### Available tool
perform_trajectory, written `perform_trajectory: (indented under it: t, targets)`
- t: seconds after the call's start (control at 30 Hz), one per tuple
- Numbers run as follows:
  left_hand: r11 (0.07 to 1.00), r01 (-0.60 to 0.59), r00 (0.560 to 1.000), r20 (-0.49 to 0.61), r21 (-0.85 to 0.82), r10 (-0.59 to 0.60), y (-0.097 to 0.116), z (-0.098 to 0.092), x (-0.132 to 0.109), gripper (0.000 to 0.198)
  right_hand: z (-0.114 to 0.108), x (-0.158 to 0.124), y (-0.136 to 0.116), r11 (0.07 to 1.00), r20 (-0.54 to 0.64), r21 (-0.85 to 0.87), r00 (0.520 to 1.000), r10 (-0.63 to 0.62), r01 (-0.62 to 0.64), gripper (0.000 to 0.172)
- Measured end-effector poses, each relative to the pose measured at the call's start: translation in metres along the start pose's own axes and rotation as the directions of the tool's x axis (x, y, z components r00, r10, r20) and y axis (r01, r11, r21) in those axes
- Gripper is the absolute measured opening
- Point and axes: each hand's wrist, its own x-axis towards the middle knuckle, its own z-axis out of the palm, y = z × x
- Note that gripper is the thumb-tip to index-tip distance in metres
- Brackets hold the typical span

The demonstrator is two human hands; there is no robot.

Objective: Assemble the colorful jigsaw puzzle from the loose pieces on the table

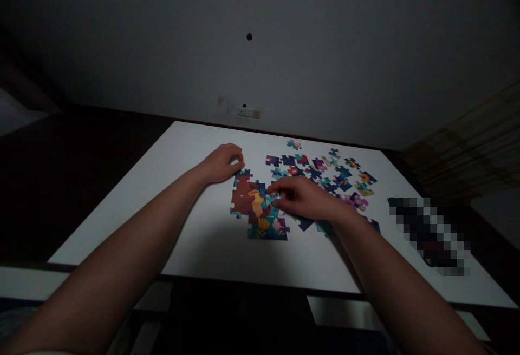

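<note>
Curling left hand [221, 164] by jigsaw puzzle [252, 203], right hand [303, 198] atop.

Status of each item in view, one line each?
assembled jigsaw section: joined, flat, incomplete
left hand: curled at its top edge
right hand: fingers on its right side
loose jigsaw pieces: scattered, mostly face up
white tabletop: bearing the puzzle
wall socket plate: nothing plugged in
pixelated object: obscured, state unreadable

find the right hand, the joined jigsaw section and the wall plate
right hand [304, 198], head view, back of the hand
joined jigsaw section [244, 195], head view, brown area
wall plate [248, 112], head view, its middle
</note>
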Motion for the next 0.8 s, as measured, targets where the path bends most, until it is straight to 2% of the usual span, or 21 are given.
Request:
perform_trajectory:
  t: [0.2, 0.53, 0.7, 0.8]
  targets:
    - [1.0, -0.02, 1.0, -0.004, 0.002, 0.02, 0.0, 0.0, 0.0, 0.015, -0.004, -0.001, -0.004, 0.99, 0.03, -0.063, 0.992, -0.125, 0.126, 0.015]
    - [1.0, -0.007, 1.0, -0.01, -0.011, 0.007, 0.001, 0.0, 0.0, 0.015, -0.004, -0.003, -0.012, 0.967, 0.084, -0.218, 0.989, -0.118, 0.134, 0.012]
    - [1.0, -0.016, 1.0, -0.003, 0.0, 0.016, 0.003, -0.002, 0.0, 0.016, -0.005, -0.005, -0.022, 0.96, 0.127, -0.228, 0.983, -0.136, 0.163, 0.027]
    - [1.0, -0.015, 1.0, -0.007, -0.002, 0.015, 0.004, -0.002, 0.0, 0.017, -0.005, -0.006, -0.025, 0.956, 0.134, -0.247, 0.982, -0.13, 0.16, 0.026]
